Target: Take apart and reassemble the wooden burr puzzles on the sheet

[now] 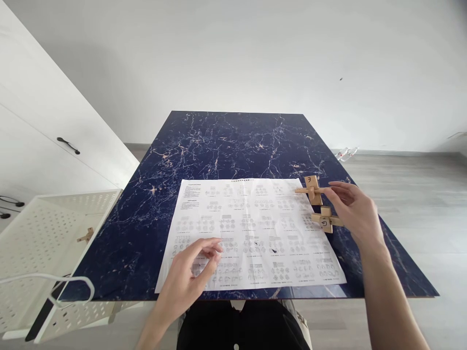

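Observation:
A white instruction sheet printed with small diagrams lies flat on the dark blue marbled table. My left hand hovers over the sheet's near left part, fingers loosely apart, holding nothing. At the sheet's far right corner stands a wooden cross-shaped puzzle marked with a handwritten sign. A second wooden puzzle sits just nearer, also marked. My right hand is at both puzzles, fingertips touching or nearly touching the farther one; whether it grips it I cannot tell.
A white perforated cart tray stands at the left of the table, with a small wooden piece inside. White cabinets with a black handle line the left wall. Grey floor lies to the right.

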Demonstrator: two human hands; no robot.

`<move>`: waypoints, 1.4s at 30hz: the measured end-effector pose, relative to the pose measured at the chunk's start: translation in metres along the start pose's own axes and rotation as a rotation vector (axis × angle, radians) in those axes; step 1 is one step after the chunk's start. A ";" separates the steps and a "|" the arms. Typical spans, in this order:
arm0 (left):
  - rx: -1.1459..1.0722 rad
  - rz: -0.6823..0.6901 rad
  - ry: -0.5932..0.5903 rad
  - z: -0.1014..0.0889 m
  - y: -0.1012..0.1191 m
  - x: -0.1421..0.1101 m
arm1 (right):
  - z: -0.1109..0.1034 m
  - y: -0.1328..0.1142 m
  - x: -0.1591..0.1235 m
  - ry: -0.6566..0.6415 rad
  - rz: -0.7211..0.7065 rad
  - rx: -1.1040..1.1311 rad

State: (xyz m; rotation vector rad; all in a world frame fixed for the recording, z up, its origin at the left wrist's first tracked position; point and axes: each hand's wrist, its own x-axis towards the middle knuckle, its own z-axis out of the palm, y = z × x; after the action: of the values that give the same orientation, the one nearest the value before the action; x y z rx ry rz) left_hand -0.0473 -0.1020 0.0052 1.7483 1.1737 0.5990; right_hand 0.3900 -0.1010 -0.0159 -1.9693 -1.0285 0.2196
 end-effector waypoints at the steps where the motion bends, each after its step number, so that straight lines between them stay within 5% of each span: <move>1: 0.000 0.003 0.001 0.000 0.000 0.000 | 0.001 -0.002 0.000 -0.006 -0.027 -0.005; 7: 0.003 0.022 0.001 -0.001 -0.003 0.000 | 0.005 -0.026 -0.004 0.079 -0.329 -0.092; 12: 0.004 0.017 0.002 -0.001 -0.002 0.001 | 0.013 -0.061 -0.027 0.105 -0.499 0.062; 23: -0.144 0.085 0.022 0.001 -0.013 -0.004 | 0.056 -0.126 -0.128 -0.383 -0.634 0.408; 28: -0.216 0.086 -0.016 -0.001 -0.011 -0.006 | 0.067 -0.132 -0.150 -0.529 -0.663 0.473; 42: -0.002 0.103 0.035 0.001 -0.002 -0.005 | 0.063 -0.129 -0.154 -0.611 -0.734 0.371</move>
State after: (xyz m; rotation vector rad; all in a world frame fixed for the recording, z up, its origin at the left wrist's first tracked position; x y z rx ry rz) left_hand -0.0492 -0.1065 0.0036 1.8121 1.1112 0.6943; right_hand 0.1844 -0.1398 0.0109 -1.1003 -1.8723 0.5676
